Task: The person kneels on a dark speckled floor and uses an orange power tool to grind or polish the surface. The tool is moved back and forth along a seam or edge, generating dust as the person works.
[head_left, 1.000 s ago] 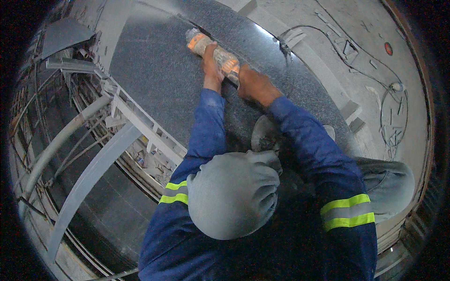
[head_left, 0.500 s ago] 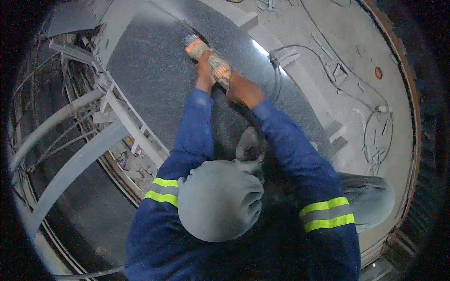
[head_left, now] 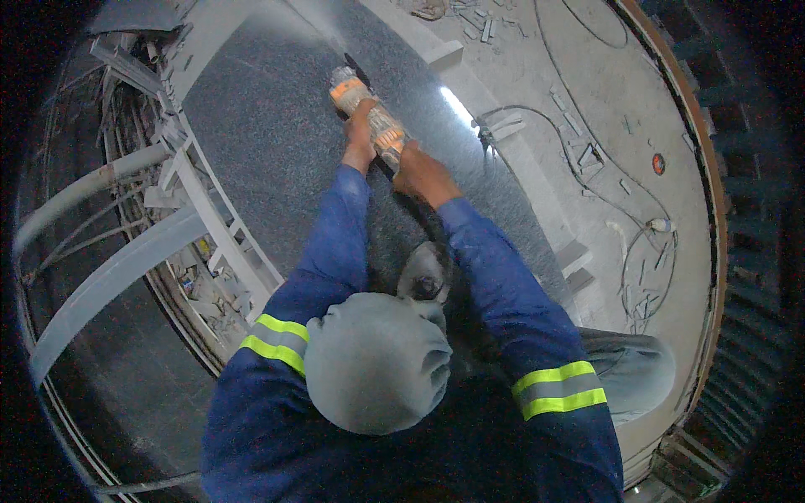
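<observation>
A dust-coated orange angle grinder [head_left: 389, 139] lies across the upper middle of a large dark speckled stone slab [head_left: 260, 117]. My left hand [head_left: 359, 138] is wrapped around its body near the head. Farther back, my right hand [head_left: 426, 174] is closed round the rear end. At the front a thin dark disc [head_left: 356, 69] stands on edge against the slab; its lower edge is hidden. A pale plume of dust [head_left: 306, 21] streams away from the disc toward the far side. Both my arms, in blue sleeves, reach forward.
Pale stone blocks [head_left: 444, 55] line the slab's right edge. A black cable [head_left: 545, 117] loops over the dusty floor among scattered offcuts [head_left: 486, 29]. To the left are a pale metal frame [head_left: 214, 214], curved pipes [head_left: 92, 189] and heaped scraps [head_left: 201, 293].
The whole view has shifted slightly. The grinder has moved a little along the slab, and its disc shows more clearly. Both hands keep their hold; dust still sprays.
</observation>
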`<state>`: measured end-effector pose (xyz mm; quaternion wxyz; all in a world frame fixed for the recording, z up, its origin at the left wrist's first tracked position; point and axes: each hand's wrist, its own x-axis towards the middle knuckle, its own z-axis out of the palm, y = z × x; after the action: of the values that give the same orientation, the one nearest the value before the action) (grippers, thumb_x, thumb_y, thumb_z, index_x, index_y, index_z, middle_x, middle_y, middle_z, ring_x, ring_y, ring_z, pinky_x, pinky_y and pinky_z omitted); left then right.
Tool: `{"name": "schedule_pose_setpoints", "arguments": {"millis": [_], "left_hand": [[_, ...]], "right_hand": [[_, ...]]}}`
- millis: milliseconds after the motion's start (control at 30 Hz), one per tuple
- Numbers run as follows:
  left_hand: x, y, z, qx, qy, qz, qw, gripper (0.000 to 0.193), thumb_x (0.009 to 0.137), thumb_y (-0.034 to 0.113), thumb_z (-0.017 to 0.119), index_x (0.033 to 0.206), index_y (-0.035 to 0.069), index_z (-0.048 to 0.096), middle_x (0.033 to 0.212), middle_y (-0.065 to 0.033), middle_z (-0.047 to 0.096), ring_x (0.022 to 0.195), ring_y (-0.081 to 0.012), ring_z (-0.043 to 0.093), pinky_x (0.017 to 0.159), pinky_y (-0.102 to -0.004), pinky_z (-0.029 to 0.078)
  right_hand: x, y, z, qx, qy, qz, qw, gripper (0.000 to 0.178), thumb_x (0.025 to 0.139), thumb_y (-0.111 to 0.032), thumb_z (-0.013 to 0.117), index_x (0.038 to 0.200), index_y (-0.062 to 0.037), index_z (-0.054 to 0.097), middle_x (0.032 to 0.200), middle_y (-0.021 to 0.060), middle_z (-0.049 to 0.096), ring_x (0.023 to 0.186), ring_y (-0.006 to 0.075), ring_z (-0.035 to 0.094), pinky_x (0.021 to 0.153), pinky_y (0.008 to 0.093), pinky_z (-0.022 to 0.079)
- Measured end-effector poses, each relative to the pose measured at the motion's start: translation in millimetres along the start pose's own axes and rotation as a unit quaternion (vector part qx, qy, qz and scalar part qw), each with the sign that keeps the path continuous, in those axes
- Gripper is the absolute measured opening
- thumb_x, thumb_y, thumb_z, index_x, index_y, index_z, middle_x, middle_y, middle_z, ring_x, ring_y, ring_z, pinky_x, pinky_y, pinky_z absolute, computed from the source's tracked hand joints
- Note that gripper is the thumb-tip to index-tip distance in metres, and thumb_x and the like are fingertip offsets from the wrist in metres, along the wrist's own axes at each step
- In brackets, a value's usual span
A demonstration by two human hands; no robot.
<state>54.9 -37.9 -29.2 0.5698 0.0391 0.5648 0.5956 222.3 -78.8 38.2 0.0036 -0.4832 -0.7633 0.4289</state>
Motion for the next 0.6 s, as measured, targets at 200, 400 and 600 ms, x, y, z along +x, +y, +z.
{"name": "schedule_pose_setpoints", "arguments": {"millis": [200, 400, 600], "left_hand": [[-7.3, 12.0, 1.1, -0.032, -0.025, 0.007, 0.999, 0.043, 0.075, 0.023, 0.07, 0.106, -0.002, 0.053, 0.084, -0.0113, 0.059, 0.072, -0.0275, 0.064, 0.066, -0.0427, 0.056], [-54.8, 2.8, 13.2, -0.076, -0.058, 0.0, 0.995, 0.03, 0.08, 0.027, 0.066, 0.099, 0.007, 0.055, 0.081, -0.0051, 0.059, 0.072, -0.0224, 0.063, 0.066, -0.0384, 0.055], [-45.9, -12.3, 7.9, -0.036, -0.021, 0.014, 0.999, 0.029, 0.082, 0.028, 0.063, 0.1, 0.007, 0.055, 0.081, -0.0059, 0.059, 0.069, -0.0222, 0.063, 0.064, -0.0385, 0.055]], "right_hand": [[-0.6, -10.5, -16.3, 0.035, -0.021, 0.006, 0.999, 0.047, 0.074, -0.013, 0.063, 0.111, 0.0092, 0.043, 0.097, 0.0304, 0.063, 0.093, 0.0426, 0.064, 0.082, 0.0466, 0.05], [-32.6, -12.4, -26.3, 0.016, -0.032, 0.014, 0.999, 0.044, 0.073, -0.012, 0.063, 0.108, 0.0072, 0.043, 0.095, 0.0314, 0.063, 0.091, 0.0434, 0.064, 0.08, 0.0467, 0.051], [-34.6, -5.2, -16.6, 0.012, -0.021, 0.019, 1.0, 0.044, 0.073, -0.012, 0.063, 0.107, 0.008, 0.043, 0.094, 0.0327, 0.062, 0.09, 0.0457, 0.063, 0.078, 0.0489, 0.05]]}}
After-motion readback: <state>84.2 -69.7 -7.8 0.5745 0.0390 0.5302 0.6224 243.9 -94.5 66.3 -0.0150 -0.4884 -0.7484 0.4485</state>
